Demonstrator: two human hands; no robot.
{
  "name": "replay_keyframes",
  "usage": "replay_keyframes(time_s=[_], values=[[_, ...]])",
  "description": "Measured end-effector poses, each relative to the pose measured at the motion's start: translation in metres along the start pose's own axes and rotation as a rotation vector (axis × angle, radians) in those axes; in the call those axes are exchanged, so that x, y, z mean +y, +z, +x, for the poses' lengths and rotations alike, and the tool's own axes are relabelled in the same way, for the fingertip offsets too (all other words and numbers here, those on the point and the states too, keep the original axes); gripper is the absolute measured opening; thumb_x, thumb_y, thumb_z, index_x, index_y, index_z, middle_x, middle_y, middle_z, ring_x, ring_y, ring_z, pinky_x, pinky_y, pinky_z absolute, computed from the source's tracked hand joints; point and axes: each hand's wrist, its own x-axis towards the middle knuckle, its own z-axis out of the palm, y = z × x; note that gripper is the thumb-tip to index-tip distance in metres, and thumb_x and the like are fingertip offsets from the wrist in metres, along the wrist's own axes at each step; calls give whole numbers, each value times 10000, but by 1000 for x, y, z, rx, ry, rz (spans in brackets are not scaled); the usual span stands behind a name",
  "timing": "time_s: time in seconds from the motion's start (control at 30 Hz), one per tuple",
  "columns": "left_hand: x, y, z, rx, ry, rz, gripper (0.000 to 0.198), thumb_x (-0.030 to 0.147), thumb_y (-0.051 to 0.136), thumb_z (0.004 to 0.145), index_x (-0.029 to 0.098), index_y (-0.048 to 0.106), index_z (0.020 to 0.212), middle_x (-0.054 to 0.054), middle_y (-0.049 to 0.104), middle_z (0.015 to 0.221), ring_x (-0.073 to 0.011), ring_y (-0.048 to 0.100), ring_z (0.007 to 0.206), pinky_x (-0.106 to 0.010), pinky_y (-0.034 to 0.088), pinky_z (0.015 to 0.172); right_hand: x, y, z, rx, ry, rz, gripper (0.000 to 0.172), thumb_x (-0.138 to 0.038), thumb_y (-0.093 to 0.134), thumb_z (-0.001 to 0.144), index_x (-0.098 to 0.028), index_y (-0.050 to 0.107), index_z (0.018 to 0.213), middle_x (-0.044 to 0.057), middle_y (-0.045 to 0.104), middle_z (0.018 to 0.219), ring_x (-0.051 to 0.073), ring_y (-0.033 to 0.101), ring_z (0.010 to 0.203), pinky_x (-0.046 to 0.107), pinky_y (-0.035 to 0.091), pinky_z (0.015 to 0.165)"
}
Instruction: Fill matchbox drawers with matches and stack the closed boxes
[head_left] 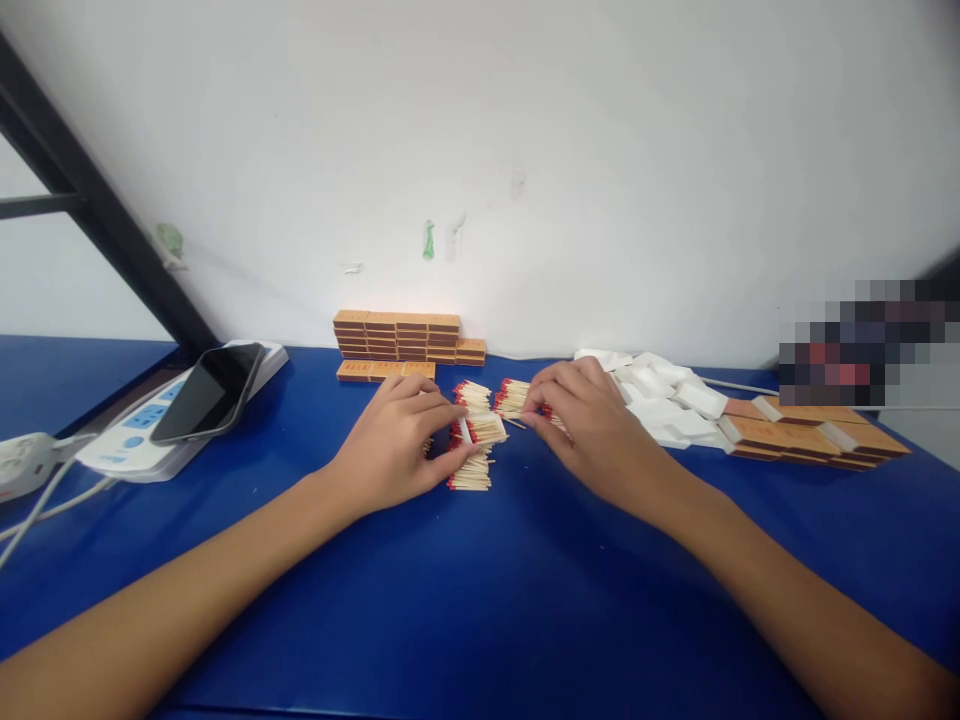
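Observation:
Between thumb and fingers, my left hand (401,435) grips a small white matchbox tray (491,430) filled with red-tipped matches. Loose matches (469,475) lie on the table just in front of the tray, and more lie behind it. To its right, my right hand (581,405) is closed in a pinch beside a pile of matches (512,395). Its fingertips meet the bare stick ends; whether they hold a match is hard to see. Further red match heads show partly behind the right fingers.
Orange matchboxes (397,338) are stacked against the wall, with a row (367,371) before them. White empty trays (664,395) are heaped at right, beside partly open matchboxes (795,435). A phone (210,390) rests on a power strip (139,440) at left, with cables nearby.

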Motion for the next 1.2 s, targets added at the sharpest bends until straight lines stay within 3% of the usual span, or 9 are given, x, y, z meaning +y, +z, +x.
replay_keyframes(time_s=[0.2,0.37,0.53,0.83,1.0,1.1,1.2], values=[[12,2,0,14,15,-61,305,423,721,975,184,750,1162,-56,775,954,-259,652,990,-425,453,897,-23,0,2,-17,-48,33,89,-206,570,1042,-195,642,991,113,673,1108,277,515,1026,436,434,879],[5,-2,2,6,-5,-31,285,425,710,982,175,767,1107,-63,772,923,-265,647,984,-428,451,892,0,3,1,65,-5,41,131,-210,548,1052,-195,652,975,103,668,1026,268,500,975,445,440,895],[-5,-4,2,-18,-53,22,291,436,713,976,181,768,1105,-57,769,903,-270,637,984,-423,443,874,21,19,-3,-77,36,-28,64,-218,634,1003,-183,684,983,108,647,1016,284,485,968,456,438,877],[-4,-6,3,-2,-25,25,305,437,703,987,158,768,1092,-68,779,948,-261,627,972,-409,433,867,25,26,-4,-194,33,-40,123,-193,589,1019,-184,628,904,104,629,984,287,496,966,443,435,852],[-5,-5,1,-2,-15,39,297,438,696,991,165,774,1075,-64,762,891,-263,625,939,-408,422,844,24,13,-2,-60,6,-56,123,-205,578,1033,-194,598,912,104,644,998,276,483,934,430,426,818],[-2,-4,0,2,-8,2,300,447,699,988,167,778,1064,-66,755,890,-258,630,937,-412,433,856,12,6,1,51,-35,-30,102,-229,563,1052,-197,602,962,104,658,1028,274,490,957,436,429,855],[4,-2,-1,7,-9,-51,312,454,711,978,170,774,1091,-63,754,912,-255,637,962,-417,445,885,-5,6,3,70,-78,5,109,-266,564,1060,-200,606,984,103,672,1042,275,509,976,438,429,871]])
